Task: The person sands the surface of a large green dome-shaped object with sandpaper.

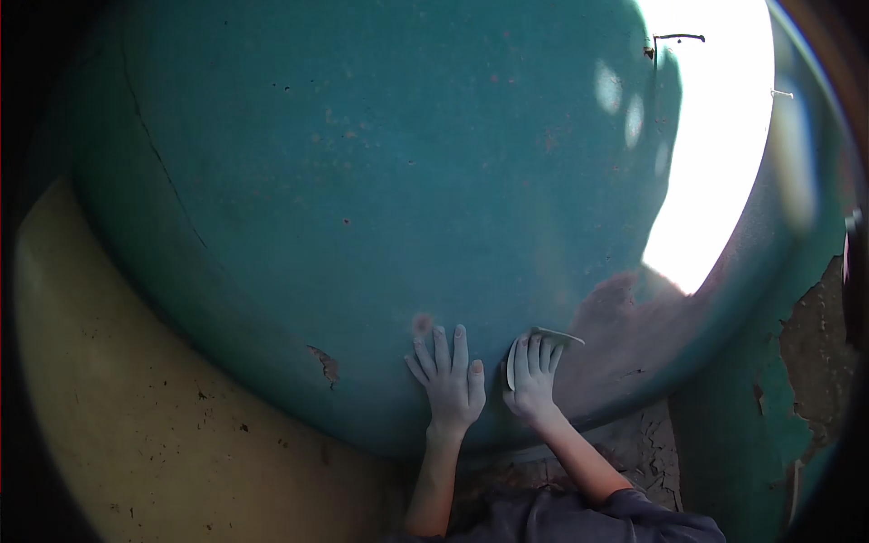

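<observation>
Fingers spread, my left hand lies flat against the green painted wall with nothing in it. A little to its right, my right hand presses a folded, pale sheet that looks like sandpaper onto the same wall. The fingers lie over the sheet, and its edges stick out above and to the left of them. Pale dust covers both hands. The sheet's face against the wall is hidden.
Right of my hands is a bare greyish patch. A small chip shows at lower left, and a crack runs down the left side. Bright sunlight falls at upper right. A nail-like hook juts out there. Peeled plaster is at far right.
</observation>
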`<action>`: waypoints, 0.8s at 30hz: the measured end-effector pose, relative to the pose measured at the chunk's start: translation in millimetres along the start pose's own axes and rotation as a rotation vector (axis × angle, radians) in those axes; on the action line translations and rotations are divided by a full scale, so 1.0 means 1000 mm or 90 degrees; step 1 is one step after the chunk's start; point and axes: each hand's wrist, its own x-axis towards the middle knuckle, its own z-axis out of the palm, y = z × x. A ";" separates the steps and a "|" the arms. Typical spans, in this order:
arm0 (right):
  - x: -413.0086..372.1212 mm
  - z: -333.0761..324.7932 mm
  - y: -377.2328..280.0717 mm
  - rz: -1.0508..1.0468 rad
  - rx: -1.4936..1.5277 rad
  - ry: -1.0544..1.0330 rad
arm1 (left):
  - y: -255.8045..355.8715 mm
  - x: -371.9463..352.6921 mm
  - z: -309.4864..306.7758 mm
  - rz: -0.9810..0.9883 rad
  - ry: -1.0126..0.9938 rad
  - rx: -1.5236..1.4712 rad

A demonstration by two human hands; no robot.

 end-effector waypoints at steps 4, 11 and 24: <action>0.013 0.012 -0.017 0.034 -0.022 -0.014 | -0.031 0.006 -0.024 0.014 0.030 -0.001; 0.105 -0.021 -0.068 0.128 0.072 0.083 | -0.070 0.005 -0.055 0.036 -0.019 0.030; 0.079 -0.011 -0.069 0.249 0.035 0.191 | -0.111 -0.007 -0.042 0.175 -0.025 0.125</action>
